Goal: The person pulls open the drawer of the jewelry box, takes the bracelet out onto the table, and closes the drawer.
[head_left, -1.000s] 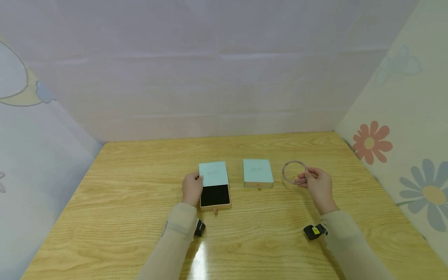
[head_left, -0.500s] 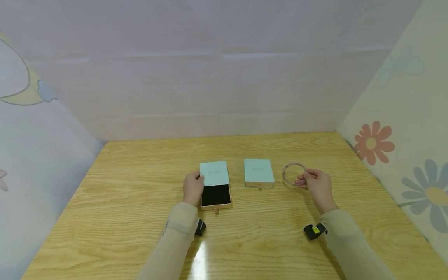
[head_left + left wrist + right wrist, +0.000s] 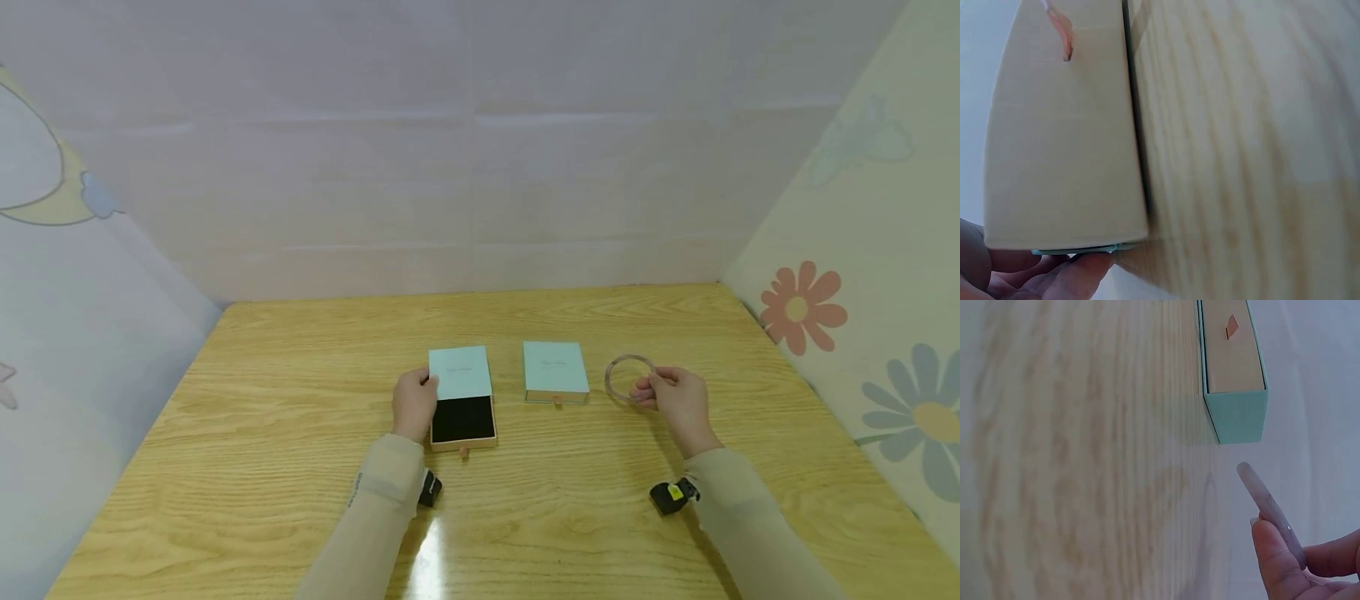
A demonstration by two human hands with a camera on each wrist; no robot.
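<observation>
Behind everything rises a pale, creased backdrop, and before it spreads the wood-grain table, with two beige sleeves reaching in over its near edge. Near the middle lies the open box, its pale blue cover pushed back so that the drawer with its black lining shows toward the person. Just to the right, a matching closed box sits apart from it. The right hand, to the right of the closed box, pinches a bangle between thumb and fingers; the left hand grips the open box by its left side, thumb at the cover's edge. The pinkish, translucent bangle is tilted and appears held above the tabletop, near the closed box but not touching it. A black device shows at the right wrist. Smallest are the orange pull tabs, one on each box front.
</observation>
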